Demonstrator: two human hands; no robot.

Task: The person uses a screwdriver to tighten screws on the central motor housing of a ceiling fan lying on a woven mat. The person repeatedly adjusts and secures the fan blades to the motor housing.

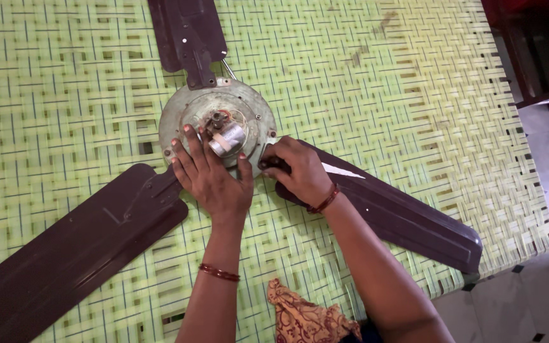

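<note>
Hands mid-cot, left hand (214, 178) flat on fan motor (217, 124), right hand (300, 170) clenched around blade root (351, 190).

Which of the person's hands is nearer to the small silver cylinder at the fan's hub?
Left. The left hand lies on the hub, fingers beside the silver cylinder; the right hand grips at the hub's rim, farther off.

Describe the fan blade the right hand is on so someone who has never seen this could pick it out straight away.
Start from the green woven bed, where a ceiling fan lies with its round grey motor hub in the middle. Three dark maroon blades spread from the hub; this blade runs toward the lower right, under the right hand. It alone has a white streak near its root, beside that wrist.
</note>
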